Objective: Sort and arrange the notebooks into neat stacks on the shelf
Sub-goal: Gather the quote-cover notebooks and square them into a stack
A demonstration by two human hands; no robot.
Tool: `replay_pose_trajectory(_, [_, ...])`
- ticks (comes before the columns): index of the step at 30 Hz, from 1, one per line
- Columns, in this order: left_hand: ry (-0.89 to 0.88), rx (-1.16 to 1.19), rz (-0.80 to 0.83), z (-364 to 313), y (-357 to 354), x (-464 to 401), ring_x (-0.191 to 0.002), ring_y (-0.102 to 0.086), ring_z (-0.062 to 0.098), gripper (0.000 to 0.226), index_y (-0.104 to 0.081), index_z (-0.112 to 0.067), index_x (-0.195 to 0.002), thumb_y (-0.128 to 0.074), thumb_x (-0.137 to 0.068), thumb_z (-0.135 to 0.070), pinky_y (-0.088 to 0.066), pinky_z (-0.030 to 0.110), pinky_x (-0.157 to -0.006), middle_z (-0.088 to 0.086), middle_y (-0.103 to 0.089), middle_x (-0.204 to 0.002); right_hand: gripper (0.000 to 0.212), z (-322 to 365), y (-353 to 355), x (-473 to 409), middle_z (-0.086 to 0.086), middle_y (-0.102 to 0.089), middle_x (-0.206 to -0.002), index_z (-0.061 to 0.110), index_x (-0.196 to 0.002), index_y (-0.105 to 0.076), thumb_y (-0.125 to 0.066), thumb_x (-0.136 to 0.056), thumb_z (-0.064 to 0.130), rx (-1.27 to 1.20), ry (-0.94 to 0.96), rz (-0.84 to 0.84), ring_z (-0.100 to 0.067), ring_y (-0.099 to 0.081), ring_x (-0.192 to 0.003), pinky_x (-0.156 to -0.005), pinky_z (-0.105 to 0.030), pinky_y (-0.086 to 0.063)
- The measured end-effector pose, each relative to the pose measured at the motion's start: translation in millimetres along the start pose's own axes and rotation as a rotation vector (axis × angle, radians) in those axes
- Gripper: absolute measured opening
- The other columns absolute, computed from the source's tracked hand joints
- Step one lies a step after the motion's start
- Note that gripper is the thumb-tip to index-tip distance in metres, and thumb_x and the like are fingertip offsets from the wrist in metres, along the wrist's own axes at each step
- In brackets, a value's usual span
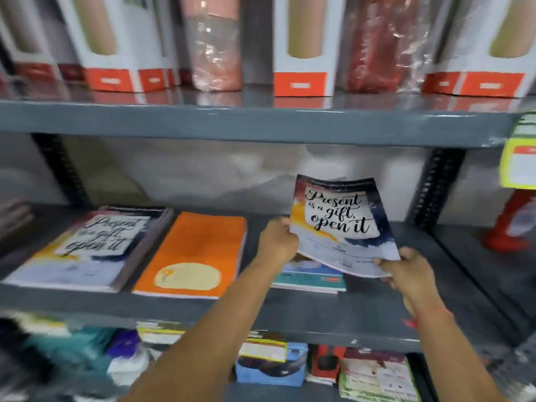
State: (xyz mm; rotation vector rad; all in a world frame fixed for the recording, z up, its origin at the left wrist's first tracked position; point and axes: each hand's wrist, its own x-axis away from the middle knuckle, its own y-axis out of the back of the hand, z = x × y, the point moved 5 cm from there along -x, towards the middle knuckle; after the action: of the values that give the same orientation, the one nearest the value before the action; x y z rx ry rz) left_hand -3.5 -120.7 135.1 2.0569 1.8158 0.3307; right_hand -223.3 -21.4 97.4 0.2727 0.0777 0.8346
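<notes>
A notebook (339, 219) with the words "Present is a gift, open it" is tilted up above the grey middle shelf (290, 311). My left hand (277, 242) grips its left edge and my right hand (406, 269) holds its lower right corner. Under it lies a teal and white notebook (310, 278), flat on the shelf. At the left of the shelf sits a stack with the same "Present is a gift" cover (84, 248). An orange stack with a pale circle (194, 253) lies beside it.
The upper shelf carries white and orange boxes (301, 44) with brown rolls and wrapped red bundles (374, 42). A yellow price tag (519, 158) hangs at right, with a red object (510, 224) beyond the upright. The lower shelf holds mixed packets and a blue box (269, 369).
</notes>
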Motion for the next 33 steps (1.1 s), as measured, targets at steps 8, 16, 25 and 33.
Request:
replay_pose_trajectory(8, [-0.045,0.115,-0.216,99.4,238.0,-13.2,-0.065,-0.048,0.018,0.047,-0.061,-0.018,-0.060,-0.041,-0.075,0.022,-0.035,0.026,-0.057,0.005,-0.059,-0.068,0.019,86.5,-215.7,93.5,-0.012,-0.059,-0.078,0.017,-0.066,-0.052,-0.068,-0.075,0.010,0.027,0.207,0.222,-0.025,-0.055,-0.072,-0.064,-0.036,-0.041])
replay_pose_trajectory(16, [0.036,-0.260,-0.255,240.3,416.9,-15.6,-0.082,-0.055,0.040,0.027,-0.061,-0.010,-0.091,-0.046,-0.078,0.007,-0.044,0.041,-0.073,0.027,-0.059,-0.087,0.019,85.2,-419.6,199.0,-0.020,-0.058,-0.082,0.005,-0.081,-0.046,-0.063,-0.077,0.010,0.008,0.126,0.323,-0.041,-0.063,-0.080,-0.069,-0.047,-0.050])
replay_pose_trajectory(25, [0.113,-0.415,-0.272,331.5,434.9,-22.4,-0.119,-0.041,0.039,0.039,-0.053,-0.013,-0.124,-0.054,-0.086,-0.010,-0.028,0.041,-0.102,0.018,-0.041,-0.130,0.044,50.1,-479.1,216.8,-0.013,-0.056,-0.106,0.001,-0.116,-0.048,-0.063,-0.082,0.025,0.197,-0.007,0.313,-0.027,-0.053,-0.090,-0.074,-0.029,-0.039])
replay_pose_trajectory(33, [0.204,0.542,-0.180,332.7,426.9,-18.9,-0.134,-0.029,0.012,0.046,-0.032,-0.018,-0.141,-0.039,-0.095,-0.019,-0.021,0.026,-0.107,-0.006,-0.030,-0.148,0.064,32.9,-485.8,221.2,0.007,-0.019,-0.156,0.028,-0.147,-0.017,-0.035,-0.091,0.051,-0.188,-0.033,0.330,-0.011,-0.019,-0.141,-0.113,-0.030,-0.015])
